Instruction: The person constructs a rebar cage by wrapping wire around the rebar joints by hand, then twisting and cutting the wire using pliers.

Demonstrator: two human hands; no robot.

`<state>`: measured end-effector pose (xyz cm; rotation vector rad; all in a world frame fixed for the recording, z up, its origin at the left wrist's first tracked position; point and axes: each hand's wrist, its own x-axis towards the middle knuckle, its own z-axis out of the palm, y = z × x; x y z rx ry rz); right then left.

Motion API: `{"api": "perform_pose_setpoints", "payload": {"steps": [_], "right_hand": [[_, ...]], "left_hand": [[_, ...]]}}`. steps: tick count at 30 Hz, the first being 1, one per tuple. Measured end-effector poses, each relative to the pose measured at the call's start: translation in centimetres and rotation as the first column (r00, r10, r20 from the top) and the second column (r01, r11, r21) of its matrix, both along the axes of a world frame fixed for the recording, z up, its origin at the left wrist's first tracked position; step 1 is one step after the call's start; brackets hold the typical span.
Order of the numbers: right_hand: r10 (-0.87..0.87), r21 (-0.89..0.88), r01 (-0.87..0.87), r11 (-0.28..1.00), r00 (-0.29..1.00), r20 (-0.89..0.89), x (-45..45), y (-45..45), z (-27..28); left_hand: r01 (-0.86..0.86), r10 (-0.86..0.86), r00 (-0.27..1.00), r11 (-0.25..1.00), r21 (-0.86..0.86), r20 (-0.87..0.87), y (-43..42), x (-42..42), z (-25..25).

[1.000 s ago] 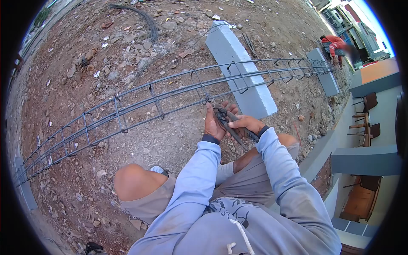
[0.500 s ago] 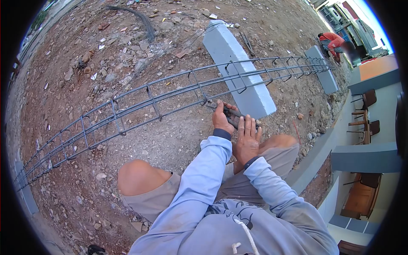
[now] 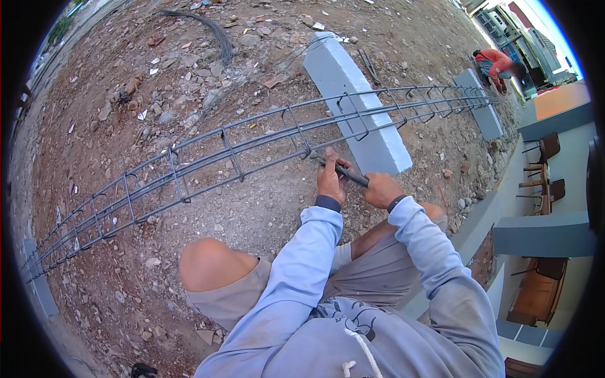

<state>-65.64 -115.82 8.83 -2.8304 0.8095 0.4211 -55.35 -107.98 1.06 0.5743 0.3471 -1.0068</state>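
Observation:
A long steel rebar cage (image 3: 236,149) with square stirrups runs from the lower left to the upper right. My left hand (image 3: 331,179) is closed round the front part of a dark hand tool (image 3: 351,176), close to the cage's near bar. The tool's tip is near a stirrup corner; its exact contact there is too small to tell. My right hand (image 3: 381,190) is wrapped round the tool's rear end. Under the cage lies a pale grey block (image 3: 353,104), just beyond my hands.
A second grey block (image 3: 479,107) supports the cage's far end, near a crouching person in red (image 3: 495,63). A bundle of thin wire (image 3: 214,31) lies on the rubble at the top. Chairs (image 3: 548,146) stand at the right. My bent knees are below the cage.
My right hand has gone from spread fingers against the tool to a closed grip on its rear end. Half a second earlier, the tool moved from loosely cradled to pointing at the cage.

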Motion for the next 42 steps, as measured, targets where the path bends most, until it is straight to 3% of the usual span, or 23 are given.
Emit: {"api": "perform_pose_setpoints", "payload": {"steps": [2, 4, 6, 9, 12, 14, 15, 16, 19, 20, 24, 30, 34, 40, 42], "right_hand": [[-0.204, 0.438, 0.288, 0.852, 0.952, -0.229, 1.0, -0.2, 1.1], [-0.285, 0.679, 0.503, 0.535, 0.864, -0.416, 1.3, -0.6, 1.6], [-0.313, 0.786, 0.588, 0.194, 0.796, -0.518, 0.7, -1.1, 1.3], [-0.309, 0.777, 0.622, 0.098, 0.761, -0.571, 1.0, -1.5, 1.9], [-0.237, 0.532, 0.472, 0.703, 0.860, -0.451, 1.9, -1.7, 2.7], [-0.198, 0.267, 0.208, 0.941, 0.978, -0.067, 0.7, 0.2, 2.9], [-0.110, 0.075, 0.102, 0.992, 0.987, 0.118, 0.1, 1.5, 3.1], [-0.173, 0.022, 0.172, 0.985, 0.982, 0.078, 0.0, 2.8, 3.6], [0.040, -0.473, 0.083, 0.877, 0.969, 0.245, -1.4, 5.4, 1.5], [-0.002, -0.515, 0.159, 0.842, 0.956, 0.292, -1.1, 5.9, 0.6], [-0.284, -0.305, 0.343, 0.888, 0.933, 0.222, -0.3, 4.6, -3.0], [-0.385, 0.089, 0.380, 0.921, 0.922, 0.051, -0.5, 3.9, -3.4], [-0.363, 0.233, 0.375, 0.897, 0.927, -0.094, -0.2, 3.5, -4.3], [-0.242, 0.294, 0.286, 0.912, 0.954, -0.177, 0.1, 2.6, -3.9], [-0.080, 0.332, 0.159, 0.930, 0.968, -0.238, 0.2, 2.1, -3.0]], "left_hand": [[0.045, -0.046, 0.999, 0.990, -0.134, -0.001, 0.5, -0.5, -2.1], [0.078, -0.096, 0.992, 0.977, -0.198, -0.080, 0.6, -1.1, -1.7], [0.088, -0.122, 0.985, 0.963, -0.253, -0.124, 0.7, -1.4, -1.0], [0.049, -0.103, 0.982, 0.949, -0.313, -0.157, 0.4, -1.1, 0.1], [-0.018, -0.052, 0.976, 0.949, -0.316, -0.209, -0.1, -1.1, 0.1], [-0.043, -0.023, 0.975, 0.958, -0.284, -0.223, -0.5, -1.4, -0.2], [-0.056, -0.009, 0.971, 0.964, -0.261, -0.239, -0.8, -1.4, -0.2], [-0.066, 0.004, 0.967, 0.969, -0.237, -0.254, -1.1, -1.4, -0.1], [-0.059, 0.026, 0.964, 0.991, -0.119, -0.263, -1.6, -1.3, 0.8], [-0.057, 0.037, 0.964, 0.996, -0.069, -0.262, -1.6, -1.2, 1.2], [-0.029, 0.047, 0.965, 0.997, 0.074, -0.258, -2.4, -1.3, 0.1], [0.033, -0.005, 0.995, 0.960, 0.278, -0.104, -1.4, -1.5, -0.9], [0.036, -0.048, 0.997, 0.985, 0.169, 0.067, 0.0, -1.8, -1.8], [0.144, -0.143, 0.984, 0.989, -0.008, 0.107, 1.6, -1.4, -1.9], [0.166, -0.153, 0.981, 0.981, -0.105, 0.121, 1.9, -1.1, -2.5]]}}
